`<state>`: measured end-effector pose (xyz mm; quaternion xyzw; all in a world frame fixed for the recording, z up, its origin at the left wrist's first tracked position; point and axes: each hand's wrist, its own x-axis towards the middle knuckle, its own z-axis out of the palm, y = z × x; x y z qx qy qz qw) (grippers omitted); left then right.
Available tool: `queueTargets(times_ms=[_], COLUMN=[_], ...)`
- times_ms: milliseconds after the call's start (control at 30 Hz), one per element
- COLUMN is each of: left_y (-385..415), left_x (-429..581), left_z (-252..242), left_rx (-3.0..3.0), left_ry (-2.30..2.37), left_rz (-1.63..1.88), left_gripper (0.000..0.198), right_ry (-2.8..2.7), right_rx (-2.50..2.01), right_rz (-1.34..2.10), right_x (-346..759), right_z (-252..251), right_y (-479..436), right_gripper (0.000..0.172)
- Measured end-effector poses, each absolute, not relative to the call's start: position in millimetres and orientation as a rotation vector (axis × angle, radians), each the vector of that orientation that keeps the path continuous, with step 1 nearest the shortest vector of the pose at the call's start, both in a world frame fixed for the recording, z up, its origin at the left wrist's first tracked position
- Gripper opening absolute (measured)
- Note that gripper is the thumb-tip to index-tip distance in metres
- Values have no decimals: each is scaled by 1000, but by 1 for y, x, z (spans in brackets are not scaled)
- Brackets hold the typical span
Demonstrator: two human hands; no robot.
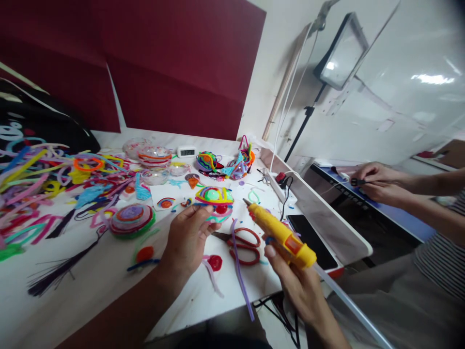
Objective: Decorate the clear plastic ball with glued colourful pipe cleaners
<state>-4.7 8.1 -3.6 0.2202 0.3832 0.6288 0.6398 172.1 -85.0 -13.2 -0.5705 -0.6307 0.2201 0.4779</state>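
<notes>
Left hand (pixel 187 237) gripping multicoloured pipe-cleaner ball (pixel 214 201) by fingertips, holding it over white table (pixel 109 271). Right hand (pixel 294 278) clasping yellow glue gun (pixel 279 232), nozzle pointing up-left, near ball, not touching. Clear bowls (pixel 155 157) sitting at back, holding coiled pipe cleaners. Red scissors (pixel 242 246) lying between hands. Another person's hands (pixel 376 183) working far right.

My hands and forearms, from above.
(a) left hand (pixel 187 237), (b) right hand (pixel 295 281): bare fingers; both forearms unsleeved to the frame edge.
</notes>
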Motion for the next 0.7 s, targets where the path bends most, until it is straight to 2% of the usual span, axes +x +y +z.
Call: queueTargets(times_ms=[167,267,467,700], left_y=[13,16,19,19], left_x=[-8,-11,-14,-13], left_z=[-2,-4,-6,-6], left_rx=[474,473,465,431], left_ry=[881,871,847,892], left_rz=[1474,1488,1502,1492], left_gripper=[32,35,36,27], right_ry=[-1781,-1976,-2229,-2435], right_rx=[-1503,-1604,-1911,-2012], right_rz=[325,202,97,-351], right_x=[201,208,196,174], right_z=[-18,-20,-33,-49], right_y=[-61,-45,-21,-13], right_gripper=[15,17,37,51])
